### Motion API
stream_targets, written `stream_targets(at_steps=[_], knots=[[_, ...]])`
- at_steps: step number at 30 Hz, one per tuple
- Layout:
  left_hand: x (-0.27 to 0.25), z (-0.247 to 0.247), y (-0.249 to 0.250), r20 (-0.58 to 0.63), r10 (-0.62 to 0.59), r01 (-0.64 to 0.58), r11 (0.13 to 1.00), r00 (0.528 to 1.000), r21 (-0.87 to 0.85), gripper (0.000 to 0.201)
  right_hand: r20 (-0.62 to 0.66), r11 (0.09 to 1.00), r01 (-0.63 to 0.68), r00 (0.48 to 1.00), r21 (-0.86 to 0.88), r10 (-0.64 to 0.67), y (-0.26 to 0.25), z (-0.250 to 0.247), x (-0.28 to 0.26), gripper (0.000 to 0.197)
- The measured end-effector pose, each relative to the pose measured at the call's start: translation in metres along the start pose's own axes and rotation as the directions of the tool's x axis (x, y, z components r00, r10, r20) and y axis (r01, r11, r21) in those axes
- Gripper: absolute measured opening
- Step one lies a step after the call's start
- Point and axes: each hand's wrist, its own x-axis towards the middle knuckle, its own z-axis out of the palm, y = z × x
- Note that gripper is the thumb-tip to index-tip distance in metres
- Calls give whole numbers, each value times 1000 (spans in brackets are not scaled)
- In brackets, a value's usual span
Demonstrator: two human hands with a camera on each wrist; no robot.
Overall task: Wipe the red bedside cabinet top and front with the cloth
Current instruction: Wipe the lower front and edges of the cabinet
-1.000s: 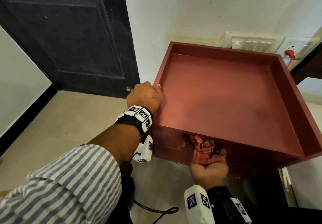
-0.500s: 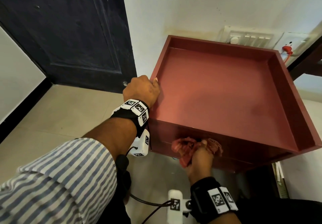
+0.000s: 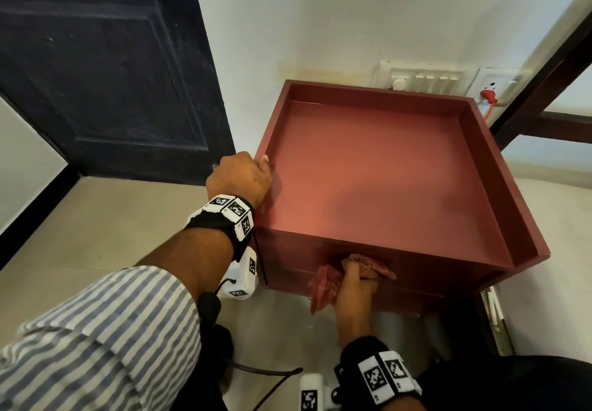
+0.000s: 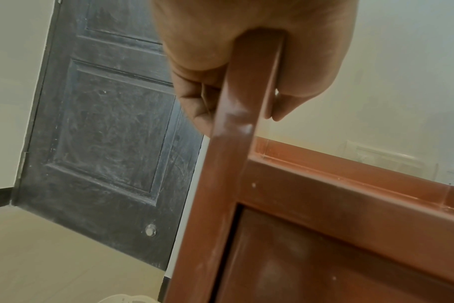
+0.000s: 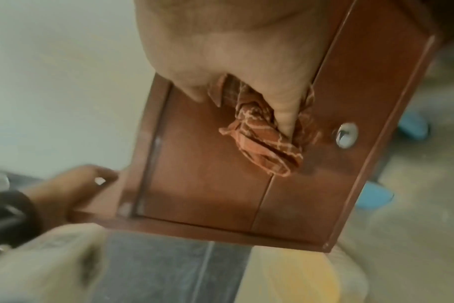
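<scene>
The red bedside cabinet (image 3: 384, 180) stands against the white wall, its tray-like top bare. My left hand (image 3: 240, 177) grips the raised left rim (image 4: 236, 114), fingers outside and thumb inside. My right hand (image 3: 352, 285) holds a crumpled red checked cloth (image 3: 323, 285) against the cabinet front (image 5: 208, 174), below the top edge. In the right wrist view the cloth (image 5: 262, 139) is bunched under my fingers, just beside a round metal lock (image 5: 346, 134) on the door panel.
A dark panelled door (image 3: 105, 68) stands left of the cabinet. A switchboard (image 3: 423, 79) and a socket with a red plug (image 3: 488, 95) sit on the wall behind. A dark wooden frame (image 3: 544, 97) is at the right. The floor is beige tile (image 3: 80, 234).
My right hand has turned over and shifted left along the cabinet front, dragging the cloth with it. The left hand stays on the left rim.
</scene>
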Motion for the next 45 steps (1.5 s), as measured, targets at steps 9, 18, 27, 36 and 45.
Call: stream_targets(at_steps=[9,18,27,36,45], knots=[[2,4,-2,-13,-1,1,999,1000,-34,53,-173,965,253,949,-76,-262,12,-7,1,53],[3,5,-3,-20,-13,12,999,1000,-39,54,21,691,425,859,-585,-511,-6,-29,12,55],[3,4,-3,-17,-22,22,999,1000,-34,53,-116,903,428,896,-24,-428,1,-34,11,14],[5,5,-3,-35,-10,10,1000,999,-12,55,375,722,-360,915,591,149,12,-14,22,65],[5,6,-3,-35,-6,6,1000,999,4,54,132,864,-40,991,502,-31,38,-12,30,75]])
